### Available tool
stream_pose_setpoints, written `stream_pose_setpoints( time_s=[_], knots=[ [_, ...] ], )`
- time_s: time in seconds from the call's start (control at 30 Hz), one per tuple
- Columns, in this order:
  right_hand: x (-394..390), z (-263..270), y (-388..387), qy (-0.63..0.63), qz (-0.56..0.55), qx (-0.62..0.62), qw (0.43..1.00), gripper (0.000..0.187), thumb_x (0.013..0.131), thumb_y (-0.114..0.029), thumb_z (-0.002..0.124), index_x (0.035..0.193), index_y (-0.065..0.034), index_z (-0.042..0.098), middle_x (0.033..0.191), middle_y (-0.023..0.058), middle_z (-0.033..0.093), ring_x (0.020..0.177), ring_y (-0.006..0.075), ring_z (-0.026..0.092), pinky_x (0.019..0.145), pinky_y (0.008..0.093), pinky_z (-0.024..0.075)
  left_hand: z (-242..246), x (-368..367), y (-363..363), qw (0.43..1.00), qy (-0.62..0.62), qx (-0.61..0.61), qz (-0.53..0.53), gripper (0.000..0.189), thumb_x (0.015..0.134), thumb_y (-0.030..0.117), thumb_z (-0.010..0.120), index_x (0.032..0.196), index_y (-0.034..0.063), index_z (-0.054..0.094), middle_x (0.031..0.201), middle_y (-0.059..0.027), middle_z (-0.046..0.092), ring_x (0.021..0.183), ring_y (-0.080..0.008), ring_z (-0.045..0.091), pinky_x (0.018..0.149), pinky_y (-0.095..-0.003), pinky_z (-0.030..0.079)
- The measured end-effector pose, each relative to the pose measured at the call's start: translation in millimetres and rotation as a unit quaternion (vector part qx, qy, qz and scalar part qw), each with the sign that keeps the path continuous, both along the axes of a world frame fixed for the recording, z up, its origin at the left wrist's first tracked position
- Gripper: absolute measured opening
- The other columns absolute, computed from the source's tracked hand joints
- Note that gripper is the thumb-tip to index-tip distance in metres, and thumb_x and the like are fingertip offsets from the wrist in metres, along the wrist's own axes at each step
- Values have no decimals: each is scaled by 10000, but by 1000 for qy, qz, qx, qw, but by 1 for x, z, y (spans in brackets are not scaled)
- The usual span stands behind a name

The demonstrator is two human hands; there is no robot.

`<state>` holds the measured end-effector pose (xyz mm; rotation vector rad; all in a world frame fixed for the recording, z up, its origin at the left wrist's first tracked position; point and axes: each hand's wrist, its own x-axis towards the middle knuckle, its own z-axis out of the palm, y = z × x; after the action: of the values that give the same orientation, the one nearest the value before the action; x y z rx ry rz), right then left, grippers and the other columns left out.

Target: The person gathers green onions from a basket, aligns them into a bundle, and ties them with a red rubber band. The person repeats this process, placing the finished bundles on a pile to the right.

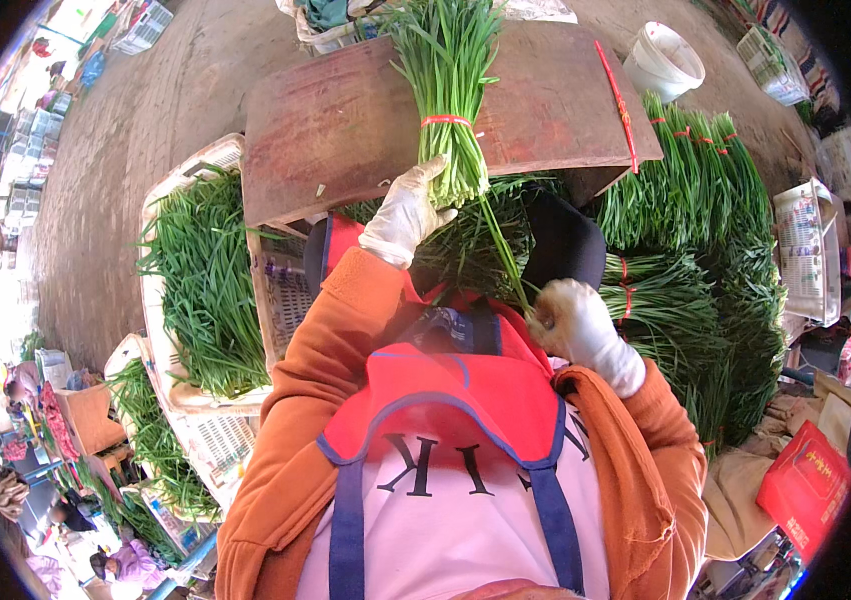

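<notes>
A bunch of Chinese chives point(449, 146) lies across the wooden table point(320, 120), a red band point(446, 120) around its stalks. My left hand point(412, 206), in a white glove, grips the pale cut ends, which overhang the near edge. My right hand point(579, 322), in a stained white glove, is closed on a few loose stalks point(504, 251). These stretch from below the bunch's cut ends down to my fist. Whether they are still joined to the bunch cannot be seen. Under the table edge, more loose greens point(470, 251) lie over my lap.
A crate of loose chives point(211, 285) stands at left. Banded bunches point(695, 172) are piled at right. Red ties point(616, 105) lie on the table's right side. A white bucket point(664, 64) stands beyond it. A red bag point(806, 487) sits at lower right. People work at far left.
</notes>
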<state>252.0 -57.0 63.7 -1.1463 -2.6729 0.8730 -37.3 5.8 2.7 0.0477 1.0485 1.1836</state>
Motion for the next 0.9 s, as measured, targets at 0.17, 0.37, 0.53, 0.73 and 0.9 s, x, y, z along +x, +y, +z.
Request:
stream_pose_setpoints(
  time_s=[0.17, 0.37, 0.53, 0.73, 0.9],
  knots=[
    [61, -10, -36, -287, 147, -181, 929, 309, 829, -388, 676, 850, -86, 738, 896, 144, 727, 845, 337, 714, 758, 462, 563, -1, -6, -1, 1000, -28, 7, -4, 273, 917, 345, 697, 1145, 200, 667, 1139, -5, 724, 1069, -235, 659, 1010, -572, 332],
    [59, 9, -21, -325, 201, -194, 903, 272, 867, -426, 640, 950, -193, 752, 861, 144, 733, 850, 354, 721, 750, 438, 568, 1, -15, -2, 997, -79, -6, -7, 350, 914, 354, 694, 1214, 179, 654, 1216, -16, 702, 1159, -276, 629, 1075, -618, 242],
    [-45, 8, 59, 179, -53, 111, 976, 230, 921, -279, 670, 804, -82, 687, 774, 154, 660, 713, 377, 644, 631, 444, 520, 15, -29, -16, 995, -13, 44, -86, 474, 889, 510, 692, 1256, 214, 638, 1250, 5, 683, 1151, -255, 632, 1033, -574, 326],
    [-133, -29, 78, 102, -143, 185, 967, 223, 831, -270, 737, 964, -94, 702, 793, 134, 683, 724, 339, 678, 652, 442, 536, 15, -20, -9, 989, 29, 60, -128, 533, 821, 593, 752, 1195, 227, 653, 1057, -11, 710, 903, -171, 681, 759, -380, 525],
    [-163, -53, 45, 89, -142, 76, 983, 152, 833, -261, 692, 817, -113, 664, 681, 156, 665, 614, 353, 669, 549, 466, 524, 0, 0, -5, 976, 81, 188, -71, 455, 834, 299, 813, 1216, 128, 637, 1027, 4, 693, 885, -145, 665, 786, -312, 547]
  ],
)
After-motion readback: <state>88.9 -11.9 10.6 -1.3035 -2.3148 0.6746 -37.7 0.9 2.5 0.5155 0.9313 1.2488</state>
